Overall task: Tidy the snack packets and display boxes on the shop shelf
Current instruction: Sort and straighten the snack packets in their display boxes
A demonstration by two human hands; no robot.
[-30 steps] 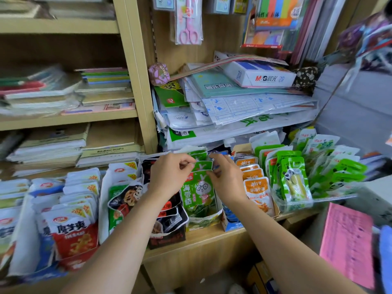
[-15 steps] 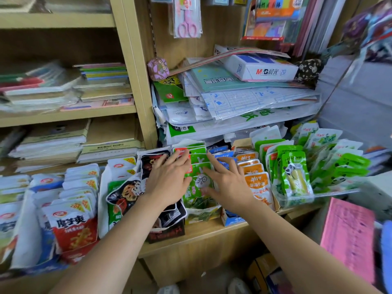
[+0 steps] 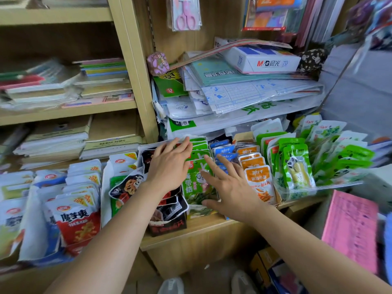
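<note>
A row of green snack packets (image 3: 196, 183) stands upright in the middle of the wooden shelf (image 3: 197, 230). My left hand (image 3: 169, 166) lies flat with straight fingers over the black packets (image 3: 167, 206) and the back of the green row. Spread and open, my right hand (image 3: 229, 185) touches the front green packet from the right. Orange packets (image 3: 257, 179) and blue packets (image 3: 224, 151) stand just to the right of it. A dark display box (image 3: 169, 227) holds the black packets.
A clear tray of green panda packets (image 3: 299, 168) fills the right end. Red and white packets (image 3: 78, 219) crowd the left. Stacked paper and a white box (image 3: 263, 60) overhang the snacks. A pink sheet (image 3: 352, 228) is at the lower right.
Both hands let go of the green packet they pinched. They have opened flat and now lie over the rows of packets.
</note>
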